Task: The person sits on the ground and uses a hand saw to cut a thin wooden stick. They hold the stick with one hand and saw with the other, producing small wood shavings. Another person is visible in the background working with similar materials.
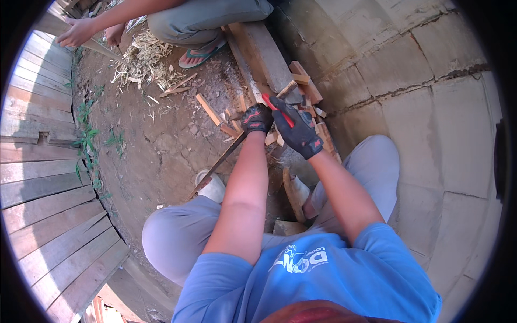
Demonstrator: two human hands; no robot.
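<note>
My left hand, in a black glove with red trim, is closed in a fist beside my right hand. A long, thin, brownish strip runs from the left fist down toward my left foot; whether it is wood or a blade I cannot make out. My right hand, gloved alike, is closed around a slim red object that points up and left. Cut wood pieces lie under and around both hands. Just beyond my fingers is the near end of a thick timber beam.
A person in grey trousers squats at the upper left, holding a stick beside a heap of wood shavings. A grey block wall stands to the right. Wooden planks line the left. Short wood blocks lie against the beam.
</note>
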